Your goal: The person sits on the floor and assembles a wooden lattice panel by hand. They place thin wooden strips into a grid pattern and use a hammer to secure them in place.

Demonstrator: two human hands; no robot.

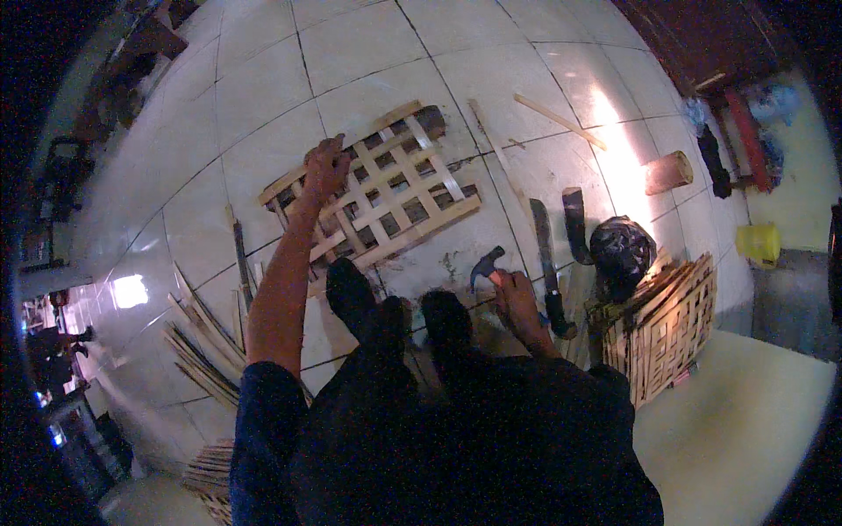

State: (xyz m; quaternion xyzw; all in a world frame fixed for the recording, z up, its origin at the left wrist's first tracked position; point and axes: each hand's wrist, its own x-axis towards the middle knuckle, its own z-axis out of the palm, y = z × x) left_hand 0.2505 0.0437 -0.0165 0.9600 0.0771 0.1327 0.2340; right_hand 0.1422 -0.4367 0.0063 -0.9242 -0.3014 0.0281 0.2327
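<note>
A woven lattice panel of pale wooden slats lies on the tiled floor in front of my feet. At its far left edge is my left hand, its fingers bent together over the slats; whatever they pinch is too small to make out. My right hand grips a claw hammer by its orange handle, just right of my feet. The hammer's dark head is apart from the panel. Beyond that hand lies a machete with a black handle.
Right of the machete are a dark curved piece, a black plastic bag and stacked lattice panels. A short log and a loose slat lie farther off. Wooden strips spread at left. A yellow container is far right.
</note>
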